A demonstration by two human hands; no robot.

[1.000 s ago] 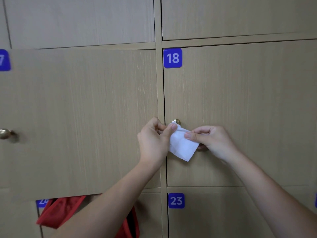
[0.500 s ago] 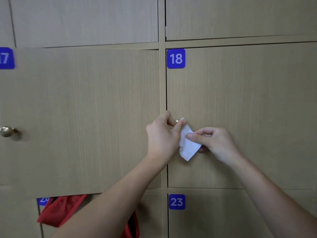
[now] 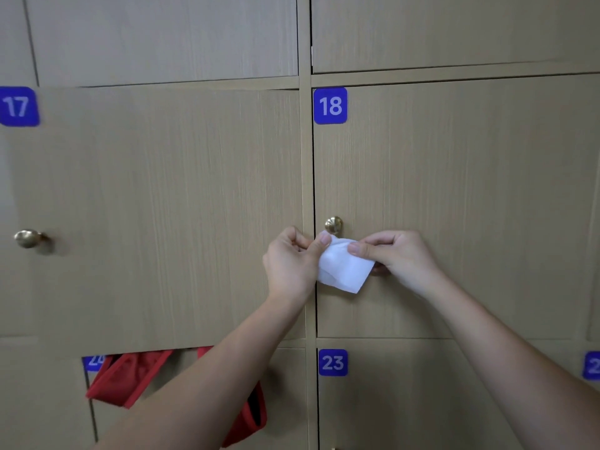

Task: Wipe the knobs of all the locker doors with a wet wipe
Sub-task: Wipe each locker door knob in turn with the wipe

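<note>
Fingers (image 3: 358,247) of the right hand (image 3: 397,254) pinch one upper edge of the white wet wipe (image 3: 344,269), and the left hand (image 3: 290,258) pinches the opposite corner between thumb and curled forefinger, so the cloth hangs stretched between them just below the brass knob of door 18 (image 3: 333,225). Half a second ago the left hand and the wipe covered that knob; now both have dropped clear of it and the knob shows bare and shiny, the wipe's top corner just beside its lower edge. That suggests this knob's wiping is finished and the person is refolding or spreading the wipe for the next one. Nearer, both bare forearms reach up from the lower frame, the left one crossing a red bag (image 3: 130,375) that hangs out of the lower locker. Further off on the left, the knob of door 17 (image 3: 28,238) stands untouched by either hand, and other doors remain.
</note>
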